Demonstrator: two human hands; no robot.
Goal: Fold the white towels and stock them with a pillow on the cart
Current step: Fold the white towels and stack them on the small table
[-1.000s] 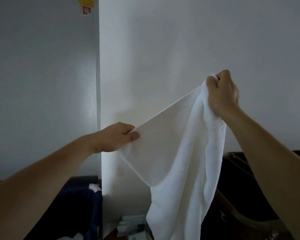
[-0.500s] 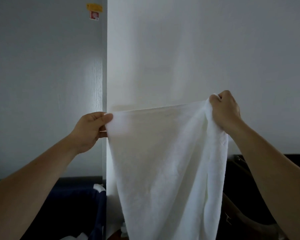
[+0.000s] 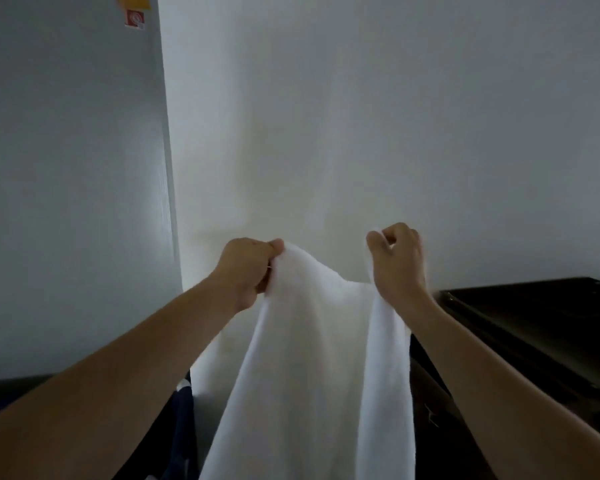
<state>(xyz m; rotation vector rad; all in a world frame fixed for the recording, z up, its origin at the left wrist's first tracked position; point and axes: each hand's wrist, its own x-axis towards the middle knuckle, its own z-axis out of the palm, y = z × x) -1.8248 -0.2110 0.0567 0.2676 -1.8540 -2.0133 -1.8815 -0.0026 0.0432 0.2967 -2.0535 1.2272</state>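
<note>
I see the white towel [image 3: 312,358] hanging down between both hands. The left hand [image 3: 248,271] grips its top corner in a fist, and the right hand [image 3: 397,261] pinches the other corner with curled fingers.

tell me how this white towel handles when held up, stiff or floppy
Likely floppy: the white towel sags between the left hand and right hand and hangs in soft folds. Probably light, since two small grips carry it. A freed corner would probably collapse downward.

Left hand [image 3: 246,268], right hand [image 3: 397,261] drawn closer; towel [image 3: 312,358] edge sags.
</note>
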